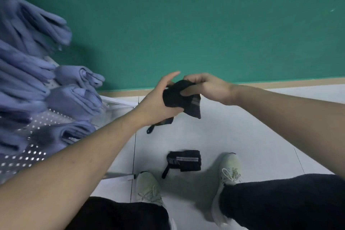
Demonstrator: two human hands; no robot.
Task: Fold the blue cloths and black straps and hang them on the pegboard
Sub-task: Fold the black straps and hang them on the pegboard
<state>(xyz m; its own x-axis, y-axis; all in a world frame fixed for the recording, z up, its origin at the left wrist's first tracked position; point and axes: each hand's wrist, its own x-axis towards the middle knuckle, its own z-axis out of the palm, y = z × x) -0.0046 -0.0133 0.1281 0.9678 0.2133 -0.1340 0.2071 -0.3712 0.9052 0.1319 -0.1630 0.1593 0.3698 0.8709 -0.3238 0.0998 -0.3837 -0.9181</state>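
A black strap (175, 97) is bunched between both hands above the floor. My left hand (158, 102) grips its lower left part, with a loop end dangling below the wrist. My right hand (209, 87) pinches the strap's top right, and a corner with a grey stripe hangs down. A second black strap (184, 160) with grey stripes lies folded on the floor between my shoes. Several folded blue cloths (74, 99) hang on the white pegboard (35, 153) at the left.
A green wall (186, 24) with a tan baseboard stands ahead. The floor is pale tile (252, 136). My two light shoes (149, 186) and dark trouser legs fill the bottom. White legs of the pegboard stand (119, 176) reach toward my left shoe.
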